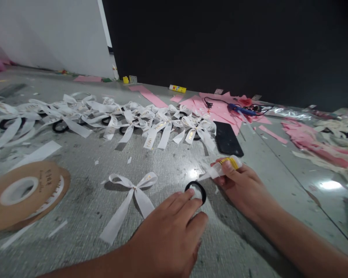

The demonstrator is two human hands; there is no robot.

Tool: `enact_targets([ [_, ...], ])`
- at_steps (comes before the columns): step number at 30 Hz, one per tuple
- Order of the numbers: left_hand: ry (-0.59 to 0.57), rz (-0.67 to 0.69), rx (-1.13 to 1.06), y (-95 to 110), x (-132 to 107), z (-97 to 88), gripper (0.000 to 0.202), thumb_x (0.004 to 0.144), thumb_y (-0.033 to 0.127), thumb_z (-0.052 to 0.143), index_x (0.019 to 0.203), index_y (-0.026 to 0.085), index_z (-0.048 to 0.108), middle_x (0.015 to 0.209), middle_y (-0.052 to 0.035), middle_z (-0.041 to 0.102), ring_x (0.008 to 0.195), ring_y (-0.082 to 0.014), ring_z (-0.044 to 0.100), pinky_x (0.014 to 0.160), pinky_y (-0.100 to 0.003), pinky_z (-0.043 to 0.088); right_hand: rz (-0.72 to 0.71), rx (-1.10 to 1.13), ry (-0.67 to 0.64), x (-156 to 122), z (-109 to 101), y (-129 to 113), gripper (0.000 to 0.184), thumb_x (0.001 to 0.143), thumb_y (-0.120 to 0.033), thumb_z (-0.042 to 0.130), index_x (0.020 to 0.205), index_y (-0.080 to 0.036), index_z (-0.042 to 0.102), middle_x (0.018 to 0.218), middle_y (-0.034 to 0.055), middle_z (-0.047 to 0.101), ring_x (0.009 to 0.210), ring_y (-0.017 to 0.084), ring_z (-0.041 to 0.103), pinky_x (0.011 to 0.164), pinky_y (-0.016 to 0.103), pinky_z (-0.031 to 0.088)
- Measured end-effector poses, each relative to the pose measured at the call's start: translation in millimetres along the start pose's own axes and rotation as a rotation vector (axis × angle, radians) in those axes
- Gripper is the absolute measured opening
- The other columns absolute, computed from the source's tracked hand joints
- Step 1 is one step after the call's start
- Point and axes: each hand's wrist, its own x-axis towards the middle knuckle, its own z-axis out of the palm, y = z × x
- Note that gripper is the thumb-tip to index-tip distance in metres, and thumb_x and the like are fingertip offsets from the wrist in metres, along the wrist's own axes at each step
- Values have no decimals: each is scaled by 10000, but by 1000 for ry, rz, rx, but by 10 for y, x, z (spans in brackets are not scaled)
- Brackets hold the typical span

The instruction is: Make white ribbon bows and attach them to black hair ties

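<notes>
My right hand (243,185) is closed around a small clear glue bottle (226,165) with a yellow label. The bottle is tilted, and its thin nozzle points at a black hair tie (203,190) on the grey surface. My left hand (174,224) has its fingertips on the near side of that hair tie, holding it against the surface; the thumb is mostly hidden. Just left of this hand lies a white ribbon bow (134,188) with two loops and two tails, one partly behind the hand.
Behind is a row of white printed bows on black hair ties (130,121). A ribbon spool (46,173) lies left. A dark phone (228,139), pink paper (220,110), a blue corded tool (242,109) and a yellow-and-white tube (177,88) lie toward the black wall (234,42).
</notes>
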Motion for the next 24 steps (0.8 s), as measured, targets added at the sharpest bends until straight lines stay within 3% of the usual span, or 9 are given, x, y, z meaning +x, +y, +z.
enact_targets([
  [5,-22,-1,3,-15,-3,-4,382,924,226,466,1276,101,547,1433,-164,519,1411,-326,366,1159,-498,332,32,15,0,2,-15,-18,306,682,-418,885,687,-176,697,654,4,572,492,80,390,414,194,343],
  [10,-41,-18,0,3,-15,-24,397,934,229,460,1307,112,523,1464,-154,488,1432,-319,333,1169,-500,317,44,44,-55,24,-46,0,283,750,-409,826,925,-225,704,799,26,681,419,69,310,371,222,275],
  [15,-51,-38,-18,22,-20,-44,386,950,239,435,1306,118,525,1449,-152,502,1426,-315,345,1162,-503,330,41,118,-99,22,-42,-41,261,717,-367,844,896,-256,690,915,14,683,533,111,444,474,254,412],
  [18,-37,-29,-19,16,-20,-35,378,954,235,425,1299,119,528,1444,-154,506,1424,-315,349,1155,-512,339,82,171,-131,24,-50,-64,237,688,-302,841,866,-269,689,876,0,663,624,144,521,556,275,464],
  [24,-8,-25,-31,12,-18,-11,377,937,225,451,1289,119,534,1424,-164,523,1413,-316,366,1146,-515,351,47,103,-72,27,-44,-36,222,683,-297,847,848,-214,724,876,18,644,537,94,422,483,242,404],
])
